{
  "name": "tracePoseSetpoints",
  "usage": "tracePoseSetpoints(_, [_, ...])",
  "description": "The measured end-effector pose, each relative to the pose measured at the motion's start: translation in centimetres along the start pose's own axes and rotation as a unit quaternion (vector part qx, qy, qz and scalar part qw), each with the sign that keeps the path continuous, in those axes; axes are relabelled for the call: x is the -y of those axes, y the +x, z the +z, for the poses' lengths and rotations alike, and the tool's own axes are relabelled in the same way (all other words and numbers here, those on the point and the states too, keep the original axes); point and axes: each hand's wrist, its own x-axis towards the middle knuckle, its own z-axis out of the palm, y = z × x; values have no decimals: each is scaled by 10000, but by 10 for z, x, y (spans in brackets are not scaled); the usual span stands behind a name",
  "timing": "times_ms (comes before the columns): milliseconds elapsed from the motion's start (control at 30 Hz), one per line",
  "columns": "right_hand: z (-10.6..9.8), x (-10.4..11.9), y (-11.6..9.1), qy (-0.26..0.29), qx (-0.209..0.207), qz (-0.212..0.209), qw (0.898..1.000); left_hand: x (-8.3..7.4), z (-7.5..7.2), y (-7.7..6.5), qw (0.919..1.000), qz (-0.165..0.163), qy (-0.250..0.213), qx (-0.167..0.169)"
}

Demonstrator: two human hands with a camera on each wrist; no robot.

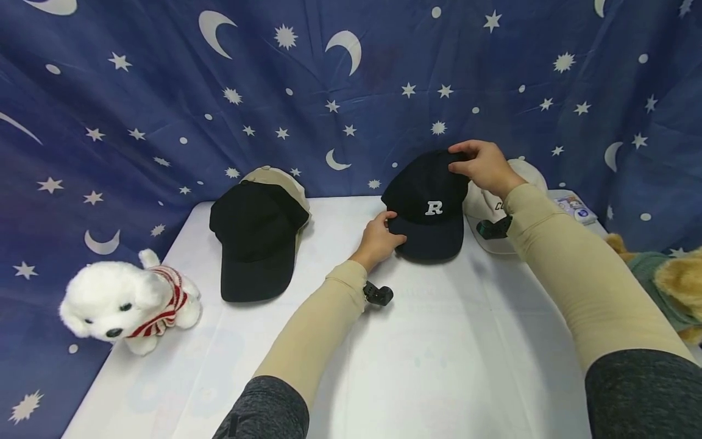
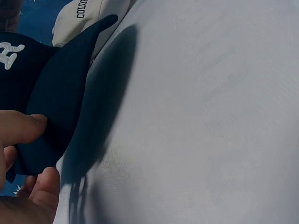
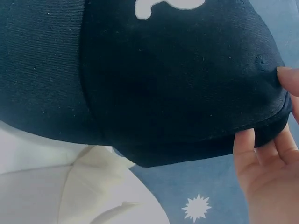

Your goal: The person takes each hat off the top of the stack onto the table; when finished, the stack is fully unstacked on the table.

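Observation:
A dark navy baseball cap (image 1: 421, 186) with a white letter R on its front is held at the back of the table, beside a white cap (image 1: 485, 198). My left hand (image 1: 378, 241) pinches the side of its brim; in the left wrist view the thumb (image 2: 25, 128) lies on top and the other fingers come from beneath. With my right hand (image 1: 487, 167) I hold the upper right of the crown. The right wrist view shows fingertips (image 3: 245, 140) at the crown's lower edge. The brim (image 2: 60, 102) casts a shadow on the white surface.
On the left, a black cap (image 1: 258, 235) overlaps a beige cap (image 1: 282, 180). A white plush dog (image 1: 117, 302) in a striped top sits at the left edge, a brown plush toy (image 1: 677, 283) at the right. A small printed packet (image 1: 576, 208) lies behind the white cap. Starry blue cloth (image 1: 384, 116) hangs behind.

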Motion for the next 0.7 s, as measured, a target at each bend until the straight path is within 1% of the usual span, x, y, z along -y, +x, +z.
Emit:
tracePoseSetpoints(167, [3, -3, 4, 2, 14, 5, 10000, 0, -2, 0, 9999, -62, 4, -108])
tracePoseSetpoints(400, [8, -10, 6, -79, -117, -37, 9999, 1, -1, 2, 9998, 25, 60, -209])
tracePoseSetpoints(533, [9, -11, 9, -37, -150, -61, 9999, 3, 1, 5, 9997, -48, 58, -247])
tracePoseSetpoints(700, [9, -12, 13, -34, -64, 41, 10000, 4, 5, 9, 9996, -128, 87, -244])
